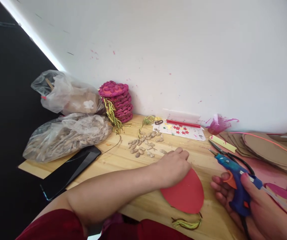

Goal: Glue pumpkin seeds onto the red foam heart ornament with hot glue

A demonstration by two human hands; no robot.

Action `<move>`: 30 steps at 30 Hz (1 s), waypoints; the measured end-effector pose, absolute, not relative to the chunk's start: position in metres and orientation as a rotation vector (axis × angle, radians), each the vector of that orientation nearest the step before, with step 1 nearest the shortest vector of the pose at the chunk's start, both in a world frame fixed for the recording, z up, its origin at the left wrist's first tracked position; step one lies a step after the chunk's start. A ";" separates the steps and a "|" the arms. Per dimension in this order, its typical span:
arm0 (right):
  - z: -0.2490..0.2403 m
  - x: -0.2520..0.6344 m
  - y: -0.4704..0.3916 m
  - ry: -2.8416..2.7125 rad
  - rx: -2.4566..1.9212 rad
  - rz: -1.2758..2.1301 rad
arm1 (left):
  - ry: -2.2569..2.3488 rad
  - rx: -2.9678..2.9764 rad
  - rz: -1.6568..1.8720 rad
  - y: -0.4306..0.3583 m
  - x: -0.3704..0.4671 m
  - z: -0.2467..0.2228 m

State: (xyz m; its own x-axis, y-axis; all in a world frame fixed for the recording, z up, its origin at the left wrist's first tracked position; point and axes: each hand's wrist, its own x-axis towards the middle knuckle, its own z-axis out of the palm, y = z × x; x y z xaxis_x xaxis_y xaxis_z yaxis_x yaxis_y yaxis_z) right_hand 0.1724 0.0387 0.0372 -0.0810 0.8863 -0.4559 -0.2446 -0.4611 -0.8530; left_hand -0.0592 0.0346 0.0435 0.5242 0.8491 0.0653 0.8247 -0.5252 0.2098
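My right hand (261,206) holds a blue hot glue gun (241,190) with an orange trigger, fingers by the trigger and nozzle pointing up and left. A clear glue stick sticks out of its back. My left hand (175,166) is closed at the upper edge of a red oval cutout (186,196); its fingertips are hidden, so I cannot tell what they pinch. From the cutout's near edge hangs a yellow-green and dark yarn tassel (187,224). Unshelled peanuts (143,143) lie scattered just beyond my left hand.
Left are a black phone (70,171), a bag of peanuts (68,136) and another plastic bag (70,95). A stack of magenta peanut-covered discs (119,101) stands by the wall. Star cutouts lie on white paper (198,134). Scissors (233,156) and cardboard ovals (271,150) are right.
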 end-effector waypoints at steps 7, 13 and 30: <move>0.036 0.173 0.037 -0.730 -1.240 1.756 | 1.456 2.479 0.387 0.054 -0.084 0.042; 0.035 0.170 0.034 -0.688 -1.263 1.713 | 2.261 2.069 0.324 0.072 -0.160 0.079; 0.041 0.169 0.038 -0.731 -1.376 1.696 | 2.475 1.682 -0.074 0.077 -0.206 0.070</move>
